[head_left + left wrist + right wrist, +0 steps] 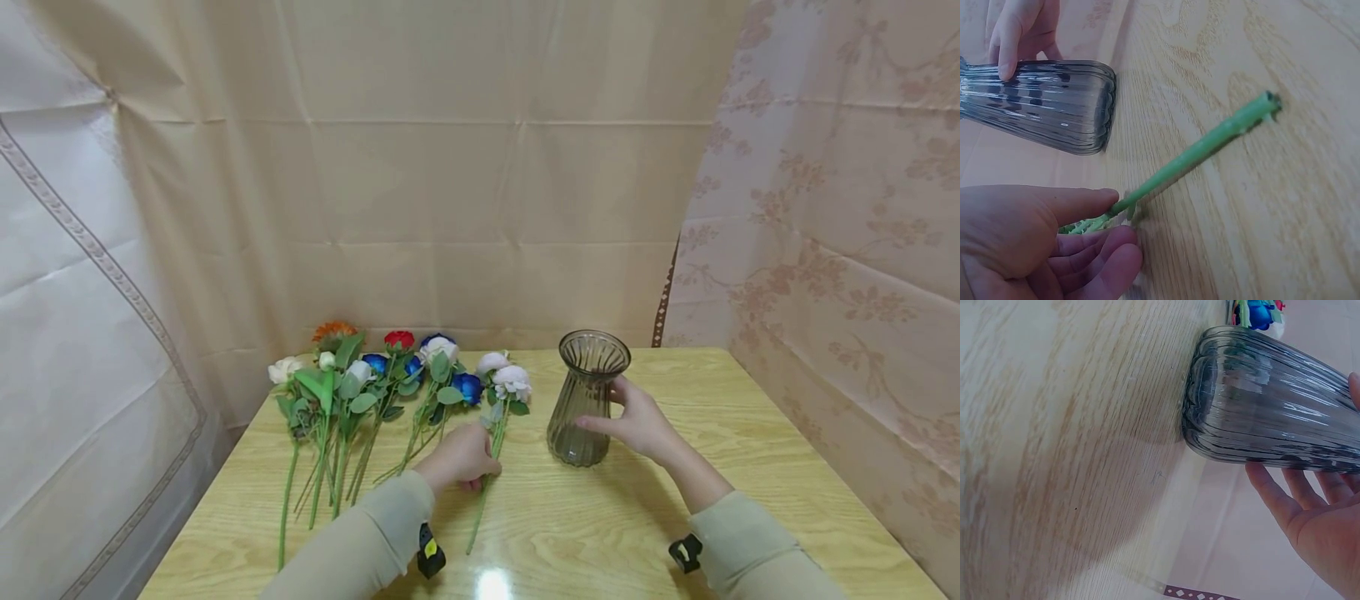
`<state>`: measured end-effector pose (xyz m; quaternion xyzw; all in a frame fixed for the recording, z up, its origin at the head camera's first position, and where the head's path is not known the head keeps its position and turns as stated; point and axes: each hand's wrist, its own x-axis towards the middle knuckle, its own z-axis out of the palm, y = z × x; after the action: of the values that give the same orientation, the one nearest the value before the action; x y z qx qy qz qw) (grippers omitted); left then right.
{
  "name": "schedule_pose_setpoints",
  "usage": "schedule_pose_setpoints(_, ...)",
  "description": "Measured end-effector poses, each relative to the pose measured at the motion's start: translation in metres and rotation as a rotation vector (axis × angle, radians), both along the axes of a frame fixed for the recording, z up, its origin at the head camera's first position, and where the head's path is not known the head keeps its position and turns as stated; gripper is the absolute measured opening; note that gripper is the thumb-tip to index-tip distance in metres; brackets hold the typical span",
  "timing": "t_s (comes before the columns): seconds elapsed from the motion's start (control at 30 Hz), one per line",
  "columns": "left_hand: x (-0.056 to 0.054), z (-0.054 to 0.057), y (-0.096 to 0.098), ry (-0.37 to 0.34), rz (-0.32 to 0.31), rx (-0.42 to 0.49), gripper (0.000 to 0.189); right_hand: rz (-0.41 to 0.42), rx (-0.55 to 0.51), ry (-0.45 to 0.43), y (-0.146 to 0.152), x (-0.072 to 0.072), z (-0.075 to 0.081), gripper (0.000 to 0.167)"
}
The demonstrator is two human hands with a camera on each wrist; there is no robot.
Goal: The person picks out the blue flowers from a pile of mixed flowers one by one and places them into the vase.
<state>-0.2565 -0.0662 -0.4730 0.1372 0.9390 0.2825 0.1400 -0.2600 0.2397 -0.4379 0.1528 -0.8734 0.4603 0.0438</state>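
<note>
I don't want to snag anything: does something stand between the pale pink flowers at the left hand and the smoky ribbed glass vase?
Nothing visible does: only the yellowish wood-grain tabletop lies between the flowers and the vase. The right hand holds the vase from the opposite side.

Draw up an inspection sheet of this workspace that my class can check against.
Surface: pale yellow wood-grain table.
Job's things: upright, flared, ribbed, smoky see-through vase; pale pink, round-headed flowers on green stems; orange, red, blue and white leafy flowers lying further left.
Clutter: nothing seen.
Grips: left hand pinches the pink flowers' stems; right hand holds the vase.
Cables: nothing seen.
Surroundings: creased beige cloth behind; pinkish floral-patterned cloth at right.
</note>
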Motion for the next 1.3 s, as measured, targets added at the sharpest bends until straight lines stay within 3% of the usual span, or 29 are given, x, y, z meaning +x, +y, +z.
schedule_pose_setpoints(0.33, 0.001, 0.008, -0.006, 0.008, 0.004, -0.003, 0.037, 0.009, 0.004, 0.003, 0.0, -0.001, 0.0, 0.096)
schedule_pose_setpoints(0.67, 0.005, 0.04, -0.014, 0.022, 0.024, 0.089, 0.031, 0.002, 0.017, -0.006, 0.001, -0.003, 0.0, 0.097)
schedule_pose_setpoints(0.9, 0.005, 0.061, -0.024, 0.094, 0.012, 0.098, 0.029, 0.01, 0.025, 0.016, 0.001, -0.002, 0.0, 0.092)
schedule_pose_setpoints(1.03, 0.007, 0.073, -0.031, 0.196, 0.025, 0.059, 0.037, 0.016, 0.015, 0.017, 0.0, -0.003, 0.0, 0.09)
schedule_pose_setpoints(1.13, 0.008, 0.08, -0.036, 0.263, 0.044, 0.029, 0.039, 0.013, 0.012, 0.002, -0.001, -0.003, -0.001, 0.092)
schedule_pose_setpoints(1.3, 0.011, 0.088, -0.047, 0.287, 0.096, 0.009, 0.045, -0.008, 0.014, -0.022, -0.001, 0.001, -0.002, 0.095)
